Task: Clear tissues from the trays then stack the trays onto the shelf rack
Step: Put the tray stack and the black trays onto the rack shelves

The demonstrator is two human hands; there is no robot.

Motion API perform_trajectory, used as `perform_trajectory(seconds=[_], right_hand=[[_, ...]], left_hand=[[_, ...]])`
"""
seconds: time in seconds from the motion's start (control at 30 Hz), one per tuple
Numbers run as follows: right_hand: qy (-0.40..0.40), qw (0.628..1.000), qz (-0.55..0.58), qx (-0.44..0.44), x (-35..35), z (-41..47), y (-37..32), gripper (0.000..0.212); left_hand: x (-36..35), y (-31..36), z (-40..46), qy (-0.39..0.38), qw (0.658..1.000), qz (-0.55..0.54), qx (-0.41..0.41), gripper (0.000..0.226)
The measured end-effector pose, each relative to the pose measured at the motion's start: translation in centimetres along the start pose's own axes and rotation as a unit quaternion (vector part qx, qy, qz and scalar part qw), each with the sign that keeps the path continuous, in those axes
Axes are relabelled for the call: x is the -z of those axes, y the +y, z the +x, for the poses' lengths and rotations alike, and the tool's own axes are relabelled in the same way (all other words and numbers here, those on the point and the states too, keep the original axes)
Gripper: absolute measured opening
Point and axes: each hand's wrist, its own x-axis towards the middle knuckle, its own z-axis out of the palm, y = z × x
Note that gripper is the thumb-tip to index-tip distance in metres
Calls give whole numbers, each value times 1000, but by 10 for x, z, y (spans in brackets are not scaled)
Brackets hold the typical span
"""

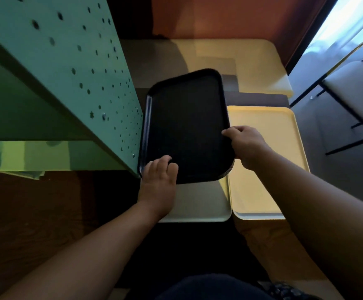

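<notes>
Beside the shelf rack (53, 68), right hand (248, 144) and left hand (160, 176) grip black tray (185, 122).

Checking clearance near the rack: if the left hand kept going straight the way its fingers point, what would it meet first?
The left hand already grips the black tray at its near edge, fingers pointing up and away over it. Straight on lies only the tray's own surface; the green rack panel stands just left, though depth is unclear.
</notes>
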Motion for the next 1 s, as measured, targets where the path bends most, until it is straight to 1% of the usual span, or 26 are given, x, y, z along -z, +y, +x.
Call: perform_trajectory(seconds=[0.07, 0.1, 0.17, 0.27, 0.3, 0.33, 0.37, 0.4, 0.43, 0.47, 0.5, 0.53, 0.57, 0.6, 0.63, 0.67, 0.7, 0.73, 0.83, 0.87, 0.93, 1.0], right_hand=[[31, 999, 30, -6, 7, -7, -11, 20], [38, 998, 49, -12, 12, -10, -15, 22], [33, 996, 77, -27, 25, -18, -21, 26], [10, 993, 109, -33, 45, -26, -24, 25], [9, 996, 88, -25, 50, -31, -26, 29], [14, 999, 35, -2, 55, -35, -27, 40], [26, 997, -49, 48, 58, -41, -28, 55], [39, 983, -136, 117, 61, -50, -30, 66], [38, 958, -204, 198, 63, -62, -31, 70], [27, 917, -279, 283, 64, -73, -32, 71], [24, 857, -370, 356, 63, -86, -35, 73], [39, 784, -463, 412, 62, -94, -36, 76], [66, 720, -529, 445, 61, -98, -39, 75], [102, 678, -561, 463, 63, -97, -43, 66], [138, 661, -567, 472, 65, -99, -51, 52], [158, 663, -553, 479, 70, -102, -60, 39], [164, 668, -534, 492, 75, -107, -69, 33], [158, 671, -519, 506, 81, -115, -78, 32], [147, 645, -498, 560, 98, -144, -97, 41], [143, 645, -485, 573, 103, -156, -102, 42], [131, 642, -454, 604, 113, -179, -116, 38], [128, 622, -433, 640, 121, -204, -130, 36]], left_hand=[[17, -2, 5, 83, 996, -22, -35, 27], [29, -1, 8, 101, 993, -27, -55, 25], [55, 2, 15, 120, 989, -30, -85, 23], [85, 12, 27, 138, 987, -23, -81, 22], [94, 17, 33, 142, 986, -17, -85, 22], [103, 22, 39, 144, 985, -10, -96, 23], [110, 29, 45, 144, 984, -3, -106, 23], [118, 35, 51, 144, 984, 4, -109, 23], [126, 42, 55, 148, 983, 12, -107, 22], [132, 48, 58, 154, 983, 21, -102, 21], [140, 54, 60, 159, 982, 29, -97, 19], [148, 60, 62, 164, 981, 40, -95, 18], [157, 65, 64, 170, 979, 52, -97, 17], [166, 71, 65, 177, 977, 60, -101, 18], [174, 76, 64, 183, 976, 63, -102, 20], [183, 79, 62, 190, 975, 63, -100, 23], [191, 82, 58, 199, 974, 58, -96, 25], [200, 85, 53, 210, 972, 52, -93, 26], [231, 94, 27, 245, 965, 23, -95, 29], [243, 98, 17, 252, 963, 21, -96, 31], [268, 104, 0, 272, 958, 26, -92, 33], [294, 111, -14, 304, 948, 36, -90, 36]])
